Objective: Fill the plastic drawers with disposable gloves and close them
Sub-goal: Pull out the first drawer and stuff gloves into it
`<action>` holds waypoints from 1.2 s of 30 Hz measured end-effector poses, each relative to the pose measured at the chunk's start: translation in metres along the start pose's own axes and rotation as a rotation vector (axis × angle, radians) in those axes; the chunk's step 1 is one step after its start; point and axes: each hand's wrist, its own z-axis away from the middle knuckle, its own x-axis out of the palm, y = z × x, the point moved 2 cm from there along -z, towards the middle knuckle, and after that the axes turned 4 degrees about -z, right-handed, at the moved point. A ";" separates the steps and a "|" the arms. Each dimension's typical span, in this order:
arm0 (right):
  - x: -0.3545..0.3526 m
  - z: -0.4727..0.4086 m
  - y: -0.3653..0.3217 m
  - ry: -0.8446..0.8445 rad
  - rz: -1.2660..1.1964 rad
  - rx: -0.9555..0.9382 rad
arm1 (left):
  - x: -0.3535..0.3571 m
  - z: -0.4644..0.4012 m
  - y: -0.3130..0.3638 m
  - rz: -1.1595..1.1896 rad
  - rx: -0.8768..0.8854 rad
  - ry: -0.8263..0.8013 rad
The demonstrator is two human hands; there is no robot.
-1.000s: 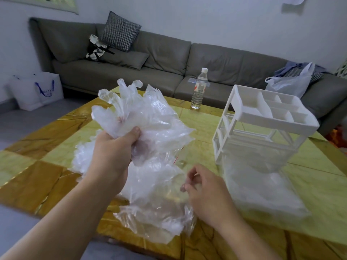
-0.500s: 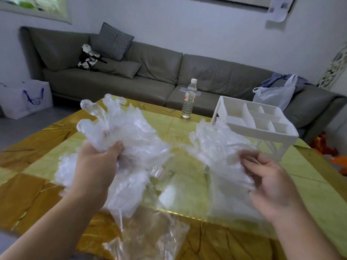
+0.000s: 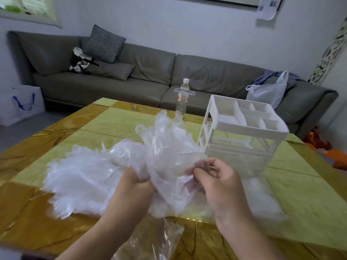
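Yellow tabletop (image 3: 112, 121) by a grey sofa (image 3: 150, 76) | left hand (image 3: 135, 186) and right hand (image 3: 219, 182) both pinch one glove bunch (image 3: 165, 151), likely to bundle it | white drawers (image 3: 242, 132) wait beside, right | glove pile (image 3: 82, 177) left

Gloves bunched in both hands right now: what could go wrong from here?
1. The left hand and right hand grip one tangled bunch of gloves; pulling may drag extra gloves from the loose pile.
2. The white drawer frame looks light and stands close by; a snagged glove or a hard push could tip it.
3. The water bottle behind could get knocked.
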 end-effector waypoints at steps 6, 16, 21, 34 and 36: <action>-0.006 -0.002 0.006 0.030 0.236 -0.078 | -0.007 -0.005 -0.003 0.128 -0.026 0.019; -0.002 -0.003 0.010 -0.264 -0.258 0.419 | -0.004 -0.003 0.001 0.193 0.034 -0.036; -0.005 -0.008 0.016 -0.101 -0.097 0.162 | -0.004 -0.004 0.003 0.167 -0.040 -0.014; -0.004 0.003 0.010 0.089 0.401 -0.297 | -0.004 -0.003 -0.002 0.152 -0.186 0.074; -0.005 0.003 0.010 0.092 0.382 -0.295 | -0.008 -0.007 -0.002 0.205 -0.198 0.132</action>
